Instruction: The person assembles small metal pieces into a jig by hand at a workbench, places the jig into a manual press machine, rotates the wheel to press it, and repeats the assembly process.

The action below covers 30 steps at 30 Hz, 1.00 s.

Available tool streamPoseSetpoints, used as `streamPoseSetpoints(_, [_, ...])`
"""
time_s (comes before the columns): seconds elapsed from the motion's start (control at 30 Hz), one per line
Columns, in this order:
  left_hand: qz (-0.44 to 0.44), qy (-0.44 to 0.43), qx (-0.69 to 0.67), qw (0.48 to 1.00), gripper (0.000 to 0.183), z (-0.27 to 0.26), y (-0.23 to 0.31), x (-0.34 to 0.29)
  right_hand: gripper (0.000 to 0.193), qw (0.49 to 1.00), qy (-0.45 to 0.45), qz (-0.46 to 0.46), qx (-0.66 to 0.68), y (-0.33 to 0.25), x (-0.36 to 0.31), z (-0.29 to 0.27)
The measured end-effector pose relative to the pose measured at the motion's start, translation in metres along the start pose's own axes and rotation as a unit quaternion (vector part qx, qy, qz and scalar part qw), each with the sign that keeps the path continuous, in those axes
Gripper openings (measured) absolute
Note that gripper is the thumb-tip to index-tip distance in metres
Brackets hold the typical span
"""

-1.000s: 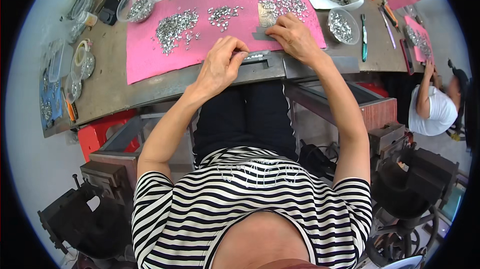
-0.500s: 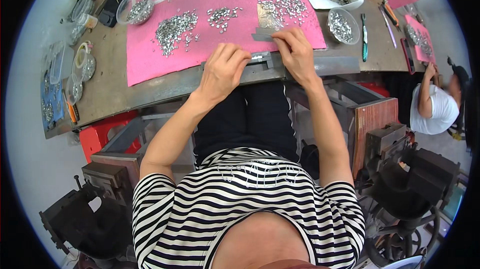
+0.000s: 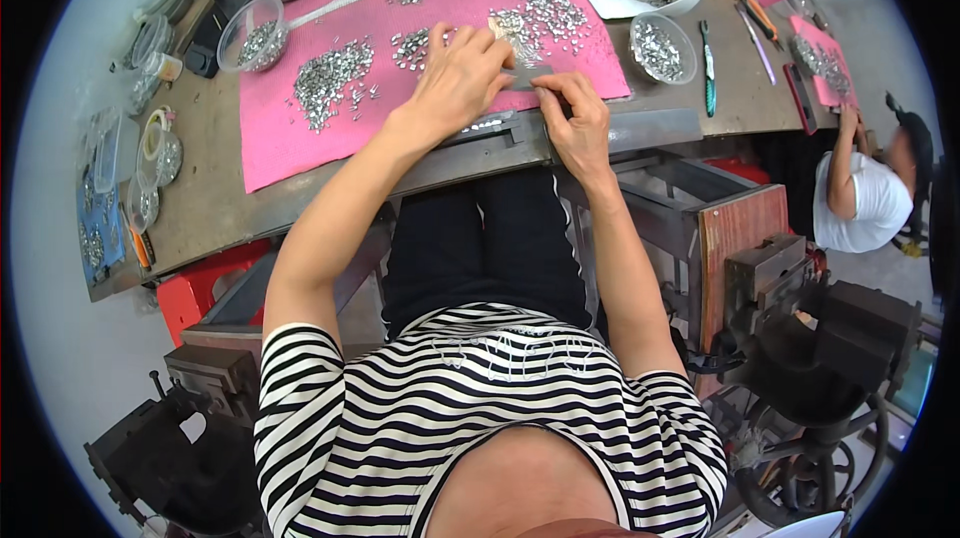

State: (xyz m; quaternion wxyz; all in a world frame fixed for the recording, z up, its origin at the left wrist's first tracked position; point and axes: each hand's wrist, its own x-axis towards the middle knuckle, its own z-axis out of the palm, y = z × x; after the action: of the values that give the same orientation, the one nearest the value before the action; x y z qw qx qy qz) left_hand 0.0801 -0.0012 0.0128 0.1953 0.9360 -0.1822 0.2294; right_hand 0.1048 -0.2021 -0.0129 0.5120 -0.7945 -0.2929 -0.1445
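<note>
Several bright metal bits sit in the slot of the dark metal frame [image 3: 490, 128] at the bench edge, while a large left pile [image 3: 330, 83] and a right pile [image 3: 555, 13] lie loose on the pink mat [image 3: 270, 143]; judged from this, work is partway, with much left. The small gray plate [image 3: 528, 78] lies at the mat's near edge, just beyond the frame, between the left hand [image 3: 462, 78] and right hand [image 3: 576, 120]. Fingertips of both are bent in at its ends; cannot tell whether either is pinching plate or bits.
</note>
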Motion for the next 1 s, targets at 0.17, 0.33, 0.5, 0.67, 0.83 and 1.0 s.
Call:
streamPoseSetpoints(0.17, [0.019, -0.110, 0.050, 0.993, 0.018, 0.008, -0.007, 0.022, 0.012, 0.999, -0.004, -0.030, -0.026, 0.004, 0.000, 0.000])
streamPoseSetpoints(0.33, [0.025, -0.122, 0.006, 0.992, 0.014, 0.013, -0.011, 0.022, 0.011, 0.999, -0.002, -0.044, -0.031, 0.005, 0.000, 0.001])
streamPoseSetpoints(0.5, [-0.086, -0.042, -0.161, 0.982, 0.012, -0.010, -0.011, -0.002, 0.011, 1.000, -0.024, 0.001, 0.000, 0.004, 0.004, -0.005])
streamPoseSetpoints(0.67, [-0.225, 0.031, -0.231, 0.946, 0.010, -0.035, 0.004, -0.034, 0.011, 0.995, -0.099, 0.029, -0.017, 0.006, 0.029, -0.001])
streamPoseSetpoints(0.83, [-0.245, 0.068, -0.233, 0.939, 0.015, -0.038, 0.016, -0.054, 0.013, 0.983, -0.168, 0.039, -0.069, 0.012, 0.062, 0.006])
streamPoseSetpoints(1.0, [-0.248, 0.089, -0.257, 0.930, 0.016, -0.034, 0.023, -0.062, 0.016, 0.964, -0.225, 0.061, -0.124, 0.007, 0.071, 0.005])
